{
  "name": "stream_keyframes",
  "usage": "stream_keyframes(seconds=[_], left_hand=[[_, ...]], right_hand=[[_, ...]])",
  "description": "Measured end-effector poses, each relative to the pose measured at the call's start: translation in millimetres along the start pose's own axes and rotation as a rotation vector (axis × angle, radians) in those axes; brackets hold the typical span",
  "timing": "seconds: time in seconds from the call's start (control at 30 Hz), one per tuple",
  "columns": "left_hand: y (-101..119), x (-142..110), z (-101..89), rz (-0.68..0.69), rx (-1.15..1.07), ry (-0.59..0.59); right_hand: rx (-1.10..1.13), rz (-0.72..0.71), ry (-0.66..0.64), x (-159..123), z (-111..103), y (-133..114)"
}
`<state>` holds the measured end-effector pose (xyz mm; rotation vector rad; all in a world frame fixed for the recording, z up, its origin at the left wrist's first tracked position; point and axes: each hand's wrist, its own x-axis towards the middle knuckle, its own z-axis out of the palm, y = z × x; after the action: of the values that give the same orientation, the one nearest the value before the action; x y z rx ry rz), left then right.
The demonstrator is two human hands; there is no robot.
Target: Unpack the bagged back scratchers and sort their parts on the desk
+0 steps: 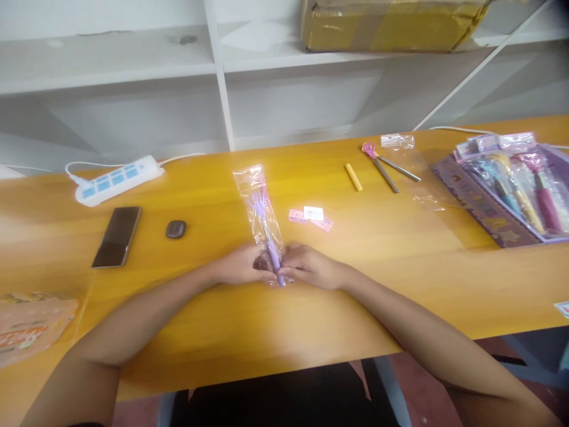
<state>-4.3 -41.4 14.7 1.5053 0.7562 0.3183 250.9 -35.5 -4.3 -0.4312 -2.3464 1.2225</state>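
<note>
A purple back scratcher (273, 255) with a claw-like hand head lies inside a clear plastic bag (246, 175), its head pointing away from me. My left hand (242, 264) is closed on the bag's near left side, the thumb by the handle's end. From the right, my right hand (311, 267) pinches the bag and handle near the same end. Some fingertips are hidden behind the wrapper. Just right of the bag lie small pink and white labels (313, 213).
At right, a purple display box (489, 228) holds several bagged back scratchers. Near it lie a pink-headed scratcher (381, 166) with metal rods and a yellow handle piece (353, 177). A phone (117, 237), dark case (176, 229) and power strip (120, 179) are at left; a taped carton (395, 25) sits above.
</note>
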Motion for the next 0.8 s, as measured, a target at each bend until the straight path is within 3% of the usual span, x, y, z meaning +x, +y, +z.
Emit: stream_keyframes(seconds=[0.8], left_hand=[[-4.3, -0.6, -3.0, 0.026, -0.004, -0.006]], right_hand=[[-0.054, -0.04, -0.043, -0.9, -7.4, -3.5]])
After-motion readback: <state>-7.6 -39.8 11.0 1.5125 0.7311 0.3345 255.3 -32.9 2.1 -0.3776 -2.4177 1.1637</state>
